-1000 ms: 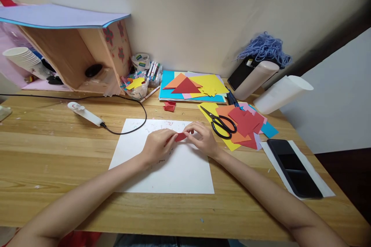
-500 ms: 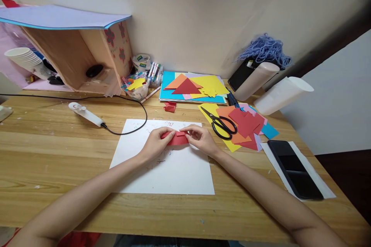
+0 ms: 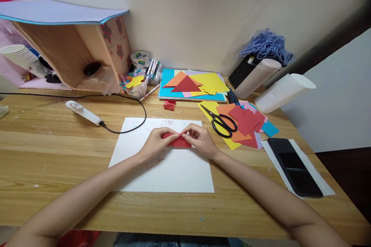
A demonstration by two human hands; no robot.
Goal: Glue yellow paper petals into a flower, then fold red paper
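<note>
Between my two hands is a piece of red paper (image 3: 180, 142), held just above or on a white sheet (image 3: 165, 177) marked with small coloured specks. My left hand (image 3: 156, 141) grips the red paper's left part, thumb on top. From the other side my right hand (image 3: 199, 137) pinches its upper edge, the fingertips almost meeting the left thumb. The fingers cover part of that edge, so any fold there is hard to make out. A small folded red piece (image 3: 169, 104) lies beyond the white sheet.
Black-handled scissors (image 3: 222, 121) rest on coloured paper squares (image 3: 246, 121) to the right. Farther right lies a phone (image 3: 294, 168). A white glue gun (image 3: 84, 112) with a black cord is on the left. Behind are a paper stack (image 3: 166, 92), a scrap cup (image 3: 137, 89) and a cardboard box (image 3: 116, 54).
Both thumbs have come closer together at the middle of the red paper's upper edge. The small flap seen there before is now covered by fingers. The view has shifted slightly.
</note>
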